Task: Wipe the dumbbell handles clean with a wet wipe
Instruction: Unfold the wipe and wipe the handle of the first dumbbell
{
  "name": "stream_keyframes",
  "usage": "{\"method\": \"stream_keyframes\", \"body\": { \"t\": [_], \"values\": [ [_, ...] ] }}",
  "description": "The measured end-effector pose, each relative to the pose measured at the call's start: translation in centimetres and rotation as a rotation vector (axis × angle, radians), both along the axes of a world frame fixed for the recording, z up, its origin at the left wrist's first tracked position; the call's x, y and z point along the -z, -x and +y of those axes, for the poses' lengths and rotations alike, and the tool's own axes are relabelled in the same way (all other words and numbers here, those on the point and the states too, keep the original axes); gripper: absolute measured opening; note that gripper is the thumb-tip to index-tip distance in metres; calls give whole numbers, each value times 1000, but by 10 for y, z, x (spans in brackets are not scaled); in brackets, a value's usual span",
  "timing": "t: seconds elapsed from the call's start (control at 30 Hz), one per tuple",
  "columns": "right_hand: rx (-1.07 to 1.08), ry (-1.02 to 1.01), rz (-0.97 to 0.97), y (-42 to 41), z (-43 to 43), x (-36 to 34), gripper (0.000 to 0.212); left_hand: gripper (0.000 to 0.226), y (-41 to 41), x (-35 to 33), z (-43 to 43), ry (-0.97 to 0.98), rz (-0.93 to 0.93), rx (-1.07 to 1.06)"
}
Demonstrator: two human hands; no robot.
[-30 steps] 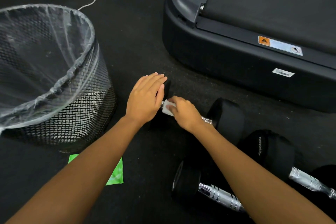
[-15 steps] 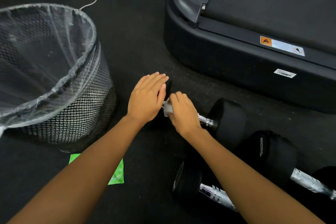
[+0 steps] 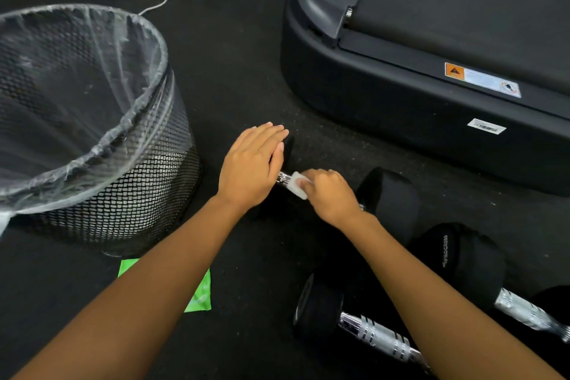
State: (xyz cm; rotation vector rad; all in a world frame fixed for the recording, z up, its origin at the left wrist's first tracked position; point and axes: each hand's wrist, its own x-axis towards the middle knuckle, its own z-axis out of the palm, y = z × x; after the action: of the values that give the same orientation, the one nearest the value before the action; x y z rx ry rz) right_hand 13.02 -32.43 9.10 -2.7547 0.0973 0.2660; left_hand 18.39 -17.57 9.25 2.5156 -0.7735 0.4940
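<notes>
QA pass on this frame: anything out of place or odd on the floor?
A green packet lies on the floor beside the mesh bin, not in it. Nothing else stands out.

Relative to the bin (image 3: 148, 194): treadmill (image 3: 401, 120) far right, dumbbells (image 3: 391, 194) right and nearer, packet (image 3: 202, 293) just before it.

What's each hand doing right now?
Left hand: open, fingers straight, resting on the dumbbell.
Right hand: pinching the wet wipe against its handle.

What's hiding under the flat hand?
The left hand rests on a dumbbell's black end; only its edge peeks out. The shiny handle pokes out beside the wet wipe. The rest is covered.
</notes>
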Motion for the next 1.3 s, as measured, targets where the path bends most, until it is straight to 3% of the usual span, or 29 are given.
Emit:
{"method": "stream_keyframes", "body": {
  "t": [0.17,0.37,0.53,0.63,0.73,0.97,1.3],
  "values": [
    [125,-132,248,-18,3,-5,40,40,0,1,-1,3,-1,2],
    [71,-197,140,-10,8,-3,34,41,0,0,0,-3,2,2],
    [101,-76,262,-13,-4,-7,35,41,-1,1,1,1,3,6],
    [100,-168,270,-23,12,-8,33,40,-1,2,0,4,6,2],
    [92,-235,154,-18,17,-3,31,40,-1,2,0,4,10,1],
    [77,-29,-189,8,13,8,39,41,0,0,0,7,13,3],
    [1,81,-416,17,22,21,40,43,0,0,0,-1,19,1]
  ]
}}
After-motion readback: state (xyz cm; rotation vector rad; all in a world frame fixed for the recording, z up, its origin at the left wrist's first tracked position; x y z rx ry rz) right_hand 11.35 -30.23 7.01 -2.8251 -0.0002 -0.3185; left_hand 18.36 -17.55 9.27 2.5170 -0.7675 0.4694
